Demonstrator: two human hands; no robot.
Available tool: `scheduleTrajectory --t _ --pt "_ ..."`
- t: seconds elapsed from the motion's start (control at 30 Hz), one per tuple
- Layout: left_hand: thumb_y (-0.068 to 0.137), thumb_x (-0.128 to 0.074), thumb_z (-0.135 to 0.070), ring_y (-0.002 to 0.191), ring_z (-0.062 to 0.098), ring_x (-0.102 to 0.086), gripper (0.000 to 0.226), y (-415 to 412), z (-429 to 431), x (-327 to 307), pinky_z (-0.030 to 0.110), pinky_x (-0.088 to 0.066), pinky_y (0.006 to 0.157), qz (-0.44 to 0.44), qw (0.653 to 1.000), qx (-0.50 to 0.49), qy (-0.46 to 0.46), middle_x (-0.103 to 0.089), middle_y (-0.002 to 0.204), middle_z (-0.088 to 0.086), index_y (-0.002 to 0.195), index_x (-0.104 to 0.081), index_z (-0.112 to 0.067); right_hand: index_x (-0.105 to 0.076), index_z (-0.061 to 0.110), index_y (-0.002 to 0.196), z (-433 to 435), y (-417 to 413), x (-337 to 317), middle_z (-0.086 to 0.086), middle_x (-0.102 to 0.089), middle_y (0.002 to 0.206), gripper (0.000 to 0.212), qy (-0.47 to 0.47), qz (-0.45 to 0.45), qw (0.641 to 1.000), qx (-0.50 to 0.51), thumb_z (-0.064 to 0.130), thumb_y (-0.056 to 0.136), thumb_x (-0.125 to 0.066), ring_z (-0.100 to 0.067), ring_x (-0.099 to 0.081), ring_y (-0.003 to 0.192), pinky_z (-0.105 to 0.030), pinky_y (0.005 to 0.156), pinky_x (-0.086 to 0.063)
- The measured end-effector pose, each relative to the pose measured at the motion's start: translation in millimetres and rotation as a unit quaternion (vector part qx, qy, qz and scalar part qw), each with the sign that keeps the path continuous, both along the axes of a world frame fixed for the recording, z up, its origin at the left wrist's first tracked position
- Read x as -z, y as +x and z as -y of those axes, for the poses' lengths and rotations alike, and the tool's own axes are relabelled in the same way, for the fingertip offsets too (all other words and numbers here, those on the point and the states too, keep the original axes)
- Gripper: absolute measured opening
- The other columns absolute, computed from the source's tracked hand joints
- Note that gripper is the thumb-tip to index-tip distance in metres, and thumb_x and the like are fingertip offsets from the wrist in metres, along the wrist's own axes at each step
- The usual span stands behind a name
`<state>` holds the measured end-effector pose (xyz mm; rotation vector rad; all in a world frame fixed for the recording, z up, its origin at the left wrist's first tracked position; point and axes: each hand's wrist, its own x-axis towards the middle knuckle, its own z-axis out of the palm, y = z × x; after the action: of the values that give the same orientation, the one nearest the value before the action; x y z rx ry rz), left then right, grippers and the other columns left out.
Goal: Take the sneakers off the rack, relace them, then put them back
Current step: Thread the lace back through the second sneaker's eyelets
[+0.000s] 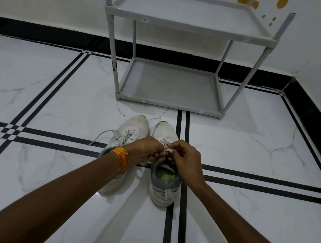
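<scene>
Both forearms led us to the left hand [145,148] and right hand [184,158] pinching the right sneaker [163,184]'s lace [164,152], while the left sneaker [127,135]'s loose lace end [101,136], trailing toward nine o'clock, risked snagging.

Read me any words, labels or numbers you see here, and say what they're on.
No text can be read here.
Small stickers on the rack's upper shelf edge and bottom shelf edge: too small and blurred.
The sneakers show no readable brand.
</scene>
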<state>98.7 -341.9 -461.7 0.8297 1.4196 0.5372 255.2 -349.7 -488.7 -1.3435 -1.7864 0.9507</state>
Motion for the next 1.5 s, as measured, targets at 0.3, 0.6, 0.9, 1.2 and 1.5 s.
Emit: scheduleTrajectory --t 0.3,0.6,0.9,1.2,1.5 --pt "0.093 -0.059 -0.013 0.049 0.009 -0.043 0.024 0 4 -8 0.016 -0.037 0.041 -0.038 0.998 -0.049 0.029 -0.051 0.059 0.004 0.07 -0.061 -0.004 -0.072 0.017 0.095 -5 7 -16 -0.004 -0.067 0.098 0.023 0.276 0.294 0.913 -0.064 0.033 0.08 -0.075 -0.022 -0.058 0.088 -0.037 0.07 -0.05" --pt "0.084 -0.066 -0.011 0.051 0.016 -0.065 0.018 -18 9 3 0.023 -0.054 0.05 -0.168 0.964 -0.126 0.161 -0.072 0.064 0.013 0.075 -0.075 0.001 -0.063 0.013 0.08 -13 23 -14 -0.002 -0.064 0.076 0.018 0.151 0.259 0.951 -0.074 0.026 0.091 -0.061 -0.018 -0.053 0.072 -0.032 0.065 -0.042" --pt "0.082 -0.06 -0.012 0.062 0.033 -0.058 0.023 -24 18 30 0.028 -0.033 0.056 -0.492 0.821 -0.003 0.29 -0.067 0.064 0.022 0.06 -0.065 -0.004 -0.057 0.01 0.074 5 48 16 0.001 -0.054 0.061 0.018 0.074 0.289 0.954 -0.034 0.017 0.09 -0.062 -0.019 -0.05 0.056 -0.028 0.056 -0.036" --pt "0.087 -0.067 -0.021 0.058 0.016 -0.066 0.02 -50 14 43 0.027 -0.049 0.058 -0.383 0.85 0.014 0.362 -0.071 0.061 0.006 0.071 -0.072 -0.01 -0.058 0.014 0.068 4 54 15 0.002 -0.053 0.052 0.022 -0.001 0.162 0.986 -0.022 0.018 0.086 -0.07 -0.008 -0.044 0.047 -0.023 0.051 -0.039" --pt "0.084 -0.055 -0.025 0.063 0.031 -0.056 0.017 -37 13 37 0.031 -0.036 0.053 -0.503 0.785 -0.021 0.362 -0.059 0.064 0.009 0.072 -0.048 -0.015 -0.058 0.013 0.075 2 48 12 0.003 -0.055 0.057 0.023 0.03 0.187 0.98 -0.057 0.024 0.095 -0.058 -0.009 -0.047 0.052 -0.021 0.053 -0.037"
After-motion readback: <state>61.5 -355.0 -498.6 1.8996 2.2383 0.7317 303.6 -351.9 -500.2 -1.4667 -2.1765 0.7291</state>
